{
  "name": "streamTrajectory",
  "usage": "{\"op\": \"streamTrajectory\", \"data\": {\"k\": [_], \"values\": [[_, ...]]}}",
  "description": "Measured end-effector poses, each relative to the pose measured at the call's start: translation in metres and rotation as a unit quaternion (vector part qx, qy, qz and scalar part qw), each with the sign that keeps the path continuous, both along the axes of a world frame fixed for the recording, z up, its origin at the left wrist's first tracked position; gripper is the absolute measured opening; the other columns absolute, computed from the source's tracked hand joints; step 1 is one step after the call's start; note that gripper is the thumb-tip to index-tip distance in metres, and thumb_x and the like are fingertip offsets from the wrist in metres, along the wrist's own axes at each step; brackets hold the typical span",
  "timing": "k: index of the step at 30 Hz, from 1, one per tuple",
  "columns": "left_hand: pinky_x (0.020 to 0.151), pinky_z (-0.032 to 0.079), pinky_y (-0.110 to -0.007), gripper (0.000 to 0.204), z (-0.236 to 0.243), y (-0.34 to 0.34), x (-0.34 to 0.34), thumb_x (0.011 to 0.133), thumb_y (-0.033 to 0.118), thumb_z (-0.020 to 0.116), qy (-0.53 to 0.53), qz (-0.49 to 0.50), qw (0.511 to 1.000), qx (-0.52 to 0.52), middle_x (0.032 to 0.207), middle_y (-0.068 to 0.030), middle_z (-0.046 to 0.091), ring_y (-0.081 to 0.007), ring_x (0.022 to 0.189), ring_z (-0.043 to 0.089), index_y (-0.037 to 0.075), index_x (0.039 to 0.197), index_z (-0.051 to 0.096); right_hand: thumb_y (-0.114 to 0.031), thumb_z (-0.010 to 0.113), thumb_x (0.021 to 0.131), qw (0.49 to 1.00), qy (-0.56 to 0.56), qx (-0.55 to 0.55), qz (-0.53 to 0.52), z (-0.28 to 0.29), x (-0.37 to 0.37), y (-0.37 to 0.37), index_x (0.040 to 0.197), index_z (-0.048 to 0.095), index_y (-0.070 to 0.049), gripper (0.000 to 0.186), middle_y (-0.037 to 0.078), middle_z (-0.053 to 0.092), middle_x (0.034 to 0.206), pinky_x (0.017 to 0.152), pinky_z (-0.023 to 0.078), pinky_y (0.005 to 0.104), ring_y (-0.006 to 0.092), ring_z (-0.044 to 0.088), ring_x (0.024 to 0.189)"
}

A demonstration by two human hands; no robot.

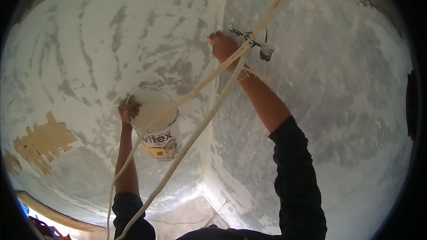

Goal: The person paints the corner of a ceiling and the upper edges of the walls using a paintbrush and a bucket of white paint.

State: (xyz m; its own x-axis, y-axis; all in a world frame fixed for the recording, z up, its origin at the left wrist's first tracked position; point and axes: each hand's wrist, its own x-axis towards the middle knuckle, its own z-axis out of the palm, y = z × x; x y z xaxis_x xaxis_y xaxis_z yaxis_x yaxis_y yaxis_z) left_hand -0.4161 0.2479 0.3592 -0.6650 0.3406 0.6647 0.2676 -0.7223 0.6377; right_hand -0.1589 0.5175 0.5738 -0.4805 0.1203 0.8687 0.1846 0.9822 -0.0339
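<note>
My left hand point(129, 110) grips the rim of a white plastic bucket point(171, 134) with a coloured label. The bucket tilts so that its mouth shows, and pale material coats the inside. Raised near the wall corner, my right hand point(223, 49) is curled and slightly blurred. A small pinkish bit shows at its fingertips, but what it holds is hidden. Around both hands is a grey wall point(151, 22) smeared with whitish plaster in streaks.
Two pale cables point(209, 124) cross in front of my arms and the bucket. A dark, plaster-spattered fitting point(266, 52) hangs where they meet, beside my right wrist. On the left wall is a bare tan patch point(46, 140). Coloured items point(46, 229) lie at the lower left.
</note>
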Motion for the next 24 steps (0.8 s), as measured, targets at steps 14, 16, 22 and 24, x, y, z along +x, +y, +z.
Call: {"op": "streamTrajectory", "data": {"k": [14, 16, 22, 24], "values": [[0.049, 0.048, -0.029, 0.046, 0.001, 0.011, 0.003, 0.082, 0.008, 0.054, -0.016, -0.019, 1.000, 0.006, 0.035, -0.0062, 0.040, -0.0143, 0.028, 0.036, 0.009, 0.037, 0.043, -0.012, 0.060, 0.073, 0.883, -0.003, 0.408, -0.232, 0.056, -0.021, 0.050, 0.082, 0.062, -0.003, 0.013, 0.010, 0.057, 0.094, 0.072, 0.053, 0.0310, 0.0242, 0.058, 0.091], [0.050, 0.049, -0.030, 0.048, 0.007, 0.009, 0.013, 0.083, 0.009, 0.055, -0.016, 0.000, 1.000, -0.015, 0.034, -0.0063, 0.039, -0.0145, 0.028, 0.037, 0.009, 0.036, 0.042, -0.013, 0.060, 0.073, 0.882, -0.044, 0.403, -0.240, 0.027, -0.027, 0.047, 0.085, 0.063, -0.003, 0.015, 0.010, 0.058, 0.093, 0.073, 0.054, 0.0322, 0.0251, 0.058, 0.091], [0.052, 0.050, -0.032, 0.051, 0.005, 0.009, 0.010, 0.084, 0.013, 0.054, 0.001, 0.021, 0.999, -0.028, 0.033, -0.0070, 0.040, -0.0154, 0.028, 0.038, 0.010, 0.035, 0.040, -0.011, 0.058, 0.077, 0.935, -0.051, 0.280, -0.210, 0.036, -0.034, 0.014, 0.090, 0.063, -0.004, 0.015, 0.011, 0.058, 0.088, 0.069, 0.053, 0.0338, 0.0290, 0.061, 0.080], [0.053, 0.050, -0.033, 0.049, 0.007, 0.007, 0.013, 0.082, 0.013, 0.055, -0.002, 0.033, 0.998, -0.047, 0.034, -0.0075, 0.040, -0.0157, 0.028, 0.039, 0.009, 0.035, 0.040, -0.010, 0.056, 0.079, 0.975, -0.015, 0.173, -0.142, 0.069, -0.032, 0.008, 0.090, 0.064, -0.004, 0.015, 0.013, 0.058, 0.086, 0.067, 0.052, 0.0358, 0.0314, 0.061, 0.075]]}}
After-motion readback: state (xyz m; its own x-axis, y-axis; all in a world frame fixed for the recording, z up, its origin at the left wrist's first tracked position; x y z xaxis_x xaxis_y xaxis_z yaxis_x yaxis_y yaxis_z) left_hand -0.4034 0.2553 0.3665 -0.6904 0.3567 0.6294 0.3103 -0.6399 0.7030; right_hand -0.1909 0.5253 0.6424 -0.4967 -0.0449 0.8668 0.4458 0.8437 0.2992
